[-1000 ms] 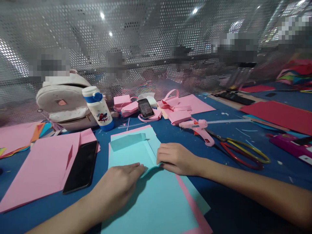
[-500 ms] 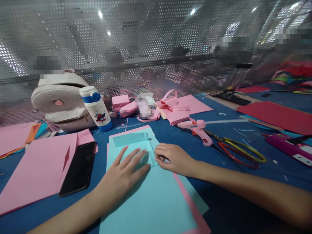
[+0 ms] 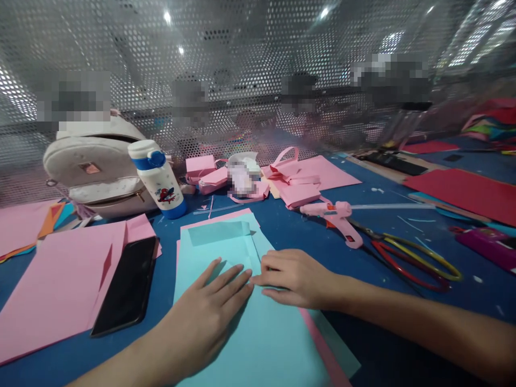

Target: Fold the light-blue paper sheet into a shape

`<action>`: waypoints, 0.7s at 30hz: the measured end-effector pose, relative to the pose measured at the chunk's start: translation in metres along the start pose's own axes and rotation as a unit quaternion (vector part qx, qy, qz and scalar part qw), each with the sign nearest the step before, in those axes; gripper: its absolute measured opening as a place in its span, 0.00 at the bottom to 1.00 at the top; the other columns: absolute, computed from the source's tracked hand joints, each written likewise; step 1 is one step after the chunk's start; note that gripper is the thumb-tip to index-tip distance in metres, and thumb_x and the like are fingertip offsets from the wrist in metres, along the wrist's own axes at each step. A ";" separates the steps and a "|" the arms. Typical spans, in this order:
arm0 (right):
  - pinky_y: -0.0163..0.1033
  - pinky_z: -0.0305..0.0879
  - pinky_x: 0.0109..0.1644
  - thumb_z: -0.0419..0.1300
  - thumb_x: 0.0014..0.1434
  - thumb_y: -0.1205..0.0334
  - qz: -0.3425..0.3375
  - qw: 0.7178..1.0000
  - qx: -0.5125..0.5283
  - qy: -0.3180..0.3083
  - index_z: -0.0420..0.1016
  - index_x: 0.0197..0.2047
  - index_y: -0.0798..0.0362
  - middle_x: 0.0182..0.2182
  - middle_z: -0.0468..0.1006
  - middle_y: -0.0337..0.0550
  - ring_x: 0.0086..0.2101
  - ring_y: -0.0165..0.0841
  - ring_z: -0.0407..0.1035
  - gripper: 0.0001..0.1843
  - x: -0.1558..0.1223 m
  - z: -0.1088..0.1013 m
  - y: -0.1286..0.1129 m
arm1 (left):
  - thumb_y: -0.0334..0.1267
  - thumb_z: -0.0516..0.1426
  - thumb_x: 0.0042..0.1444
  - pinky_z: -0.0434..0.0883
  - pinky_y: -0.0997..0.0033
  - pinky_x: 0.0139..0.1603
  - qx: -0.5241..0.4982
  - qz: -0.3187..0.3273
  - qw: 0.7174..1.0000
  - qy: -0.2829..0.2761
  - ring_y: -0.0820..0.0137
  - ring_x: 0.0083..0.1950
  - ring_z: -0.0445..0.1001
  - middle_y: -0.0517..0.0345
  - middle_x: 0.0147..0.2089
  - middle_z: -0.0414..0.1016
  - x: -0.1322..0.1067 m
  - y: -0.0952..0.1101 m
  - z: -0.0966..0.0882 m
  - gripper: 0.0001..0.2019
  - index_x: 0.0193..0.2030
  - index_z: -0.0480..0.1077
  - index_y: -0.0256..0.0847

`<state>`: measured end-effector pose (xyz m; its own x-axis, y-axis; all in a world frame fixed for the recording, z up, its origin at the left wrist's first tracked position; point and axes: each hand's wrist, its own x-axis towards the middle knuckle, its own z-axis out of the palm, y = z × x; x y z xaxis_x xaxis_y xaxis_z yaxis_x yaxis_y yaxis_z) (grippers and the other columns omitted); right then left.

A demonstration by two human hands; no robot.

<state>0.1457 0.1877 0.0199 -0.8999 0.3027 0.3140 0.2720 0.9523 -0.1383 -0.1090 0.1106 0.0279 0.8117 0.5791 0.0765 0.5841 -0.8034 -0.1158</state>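
A folded light blue paper piece [image 3: 217, 239] with raised flaps lies on light blue sheets [image 3: 278, 344]. My left hand [image 3: 217, 301] rests flat on its near part, fingers stretched and slightly spread. At the piece's near right corner, my right hand [image 3: 296, 277] has its fingers bent and pressed to the paper edge, close to the left fingertips. Those fingertips partly hide the fold between them. Pink paper [image 3: 322, 344] shows from under the blue stack.
Right of the hands lie a pink glue gun [image 3: 342, 217] and scissors [image 3: 415, 258] with red and yellow handles. To the left are a black phone [image 3: 127, 285] and pink sheets [image 3: 60, 285]. A bottle [image 3: 161, 185] and a backpack [image 3: 100, 166] stand behind, before a perforated metal screen [image 3: 250, 64].
Both hands have shifted slightly toward me along the folded paper. My right hand's fingers have straightened a little, and the right side flap shows more. The view has moved slightly.
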 end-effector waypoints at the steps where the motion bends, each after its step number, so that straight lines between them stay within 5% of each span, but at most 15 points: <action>1: 0.37 0.54 0.34 0.53 0.69 0.57 -0.015 1.000 -0.011 -0.003 0.76 0.48 0.51 0.33 0.73 0.41 0.32 0.31 0.64 0.13 0.000 -0.002 0.000 | 0.26 0.47 0.62 0.47 0.48 0.72 0.011 0.002 1.000 0.012 0.60 0.73 0.52 0.53 0.73 0.53 -0.001 0.000 0.000 0.29 0.71 0.52 0.36; 6: 0.40 0.51 0.33 0.53 0.69 0.59 -0.038 0.997 -0.073 -0.006 0.75 0.47 0.55 0.29 0.74 0.42 0.32 0.34 0.62 0.13 -0.002 -0.006 -0.004 | 0.29 0.46 0.67 0.44 0.50 0.72 0.081 0.015 0.994 0.067 0.59 0.70 0.59 0.48 0.68 0.64 -0.009 -0.005 0.005 0.20 0.63 0.64 0.33; 12: 0.43 0.49 0.29 0.55 0.67 0.61 -0.014 0.996 -0.083 -0.031 0.77 0.44 0.57 0.26 0.75 0.42 0.29 0.35 0.63 0.11 -0.005 -0.008 -0.011 | 0.32 0.47 0.67 0.59 0.54 0.64 0.098 -0.004 0.993 0.071 0.60 0.62 0.69 0.46 0.61 0.73 -0.020 -0.006 0.002 0.18 0.56 0.72 0.34; 21: 0.43 0.48 0.27 0.51 0.67 0.64 0.001 0.996 -0.088 -0.007 0.76 0.36 0.55 0.24 0.74 0.41 0.26 0.33 0.62 0.14 -0.004 -0.010 -0.013 | 0.37 0.52 0.64 0.66 0.47 0.60 0.127 -0.009 0.992 0.004 0.51 0.63 0.68 0.44 0.52 0.79 -0.042 -0.009 -0.005 0.15 0.51 0.77 0.38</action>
<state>0.1491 0.1743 0.0303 -0.9038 0.3051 0.3003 0.3281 0.9442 0.0280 -0.1481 0.0927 0.0310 0.8023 0.5903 0.0891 0.5784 -0.7316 -0.3609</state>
